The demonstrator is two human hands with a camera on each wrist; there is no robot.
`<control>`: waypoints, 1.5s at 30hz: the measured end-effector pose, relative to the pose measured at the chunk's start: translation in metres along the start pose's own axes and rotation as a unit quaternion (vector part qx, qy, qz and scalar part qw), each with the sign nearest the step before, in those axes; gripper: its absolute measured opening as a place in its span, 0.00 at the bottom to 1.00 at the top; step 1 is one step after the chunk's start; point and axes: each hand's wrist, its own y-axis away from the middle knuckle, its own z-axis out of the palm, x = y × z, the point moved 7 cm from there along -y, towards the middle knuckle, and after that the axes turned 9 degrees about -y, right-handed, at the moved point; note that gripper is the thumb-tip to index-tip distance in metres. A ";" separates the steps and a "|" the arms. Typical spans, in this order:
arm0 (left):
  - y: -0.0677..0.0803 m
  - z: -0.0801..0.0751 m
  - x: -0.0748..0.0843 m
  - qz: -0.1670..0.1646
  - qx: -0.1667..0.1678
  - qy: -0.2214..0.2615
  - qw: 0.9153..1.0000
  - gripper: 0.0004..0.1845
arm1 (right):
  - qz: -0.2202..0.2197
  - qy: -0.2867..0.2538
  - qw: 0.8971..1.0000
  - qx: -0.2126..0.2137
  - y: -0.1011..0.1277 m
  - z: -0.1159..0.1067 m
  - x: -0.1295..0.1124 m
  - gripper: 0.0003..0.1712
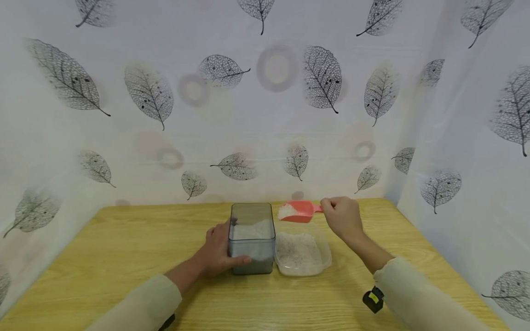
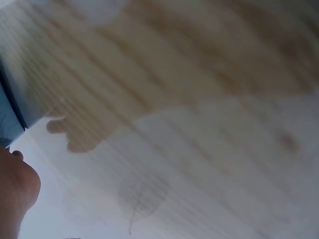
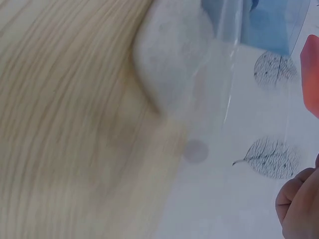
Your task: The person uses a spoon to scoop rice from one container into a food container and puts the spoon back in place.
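Observation:
My right hand [image 1: 343, 217] grips the handle of a red scoop [image 1: 304, 211], which carries white rice-like grains [image 1: 286, 212] above the far side of a clear plastic tub [image 1: 325, 252]. More of these grains fill the bottom of that tub. My left hand [image 1: 216, 252] holds a tall grey see-through container [image 1: 253, 263] from its left side, thumb across the front. White contents show inside the container, which stands right beside the tub. In the right wrist view, part of the scoop [image 3: 311, 77] and the curled fingers [image 3: 291, 196] appear at the edge.
Both containers stand on a wood-grain table [image 1: 136, 248]. A white sheet with a leaf print [image 1: 265, 115] hangs behind the table and along both sides. A black device with a yellow mark [image 1: 374, 299] sits at the right wrist.

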 end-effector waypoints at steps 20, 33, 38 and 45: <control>0.003 -0.005 0.006 0.016 0.011 0.012 1.000 0.62 | -0.211 0.179 0.960 0.030 0.012 -0.052 0.016 0.26; 0.003 -0.005 0.007 0.023 0.014 0.011 1.000 0.61 | -0.500 0.253 0.819 0.120 0.032 -0.045 -0.036 0.22; 0.002 -0.004 0.006 0.019 0.012 0.008 1.000 0.61 | -0.562 0.249 0.778 0.126 0.038 -0.042 -0.055 0.21; 0.002 -0.003 0.005 0.018 0.013 0.008 1.000 0.61 | -0.525 0.215 0.809 0.153 0.023 -0.036 -0.073 0.22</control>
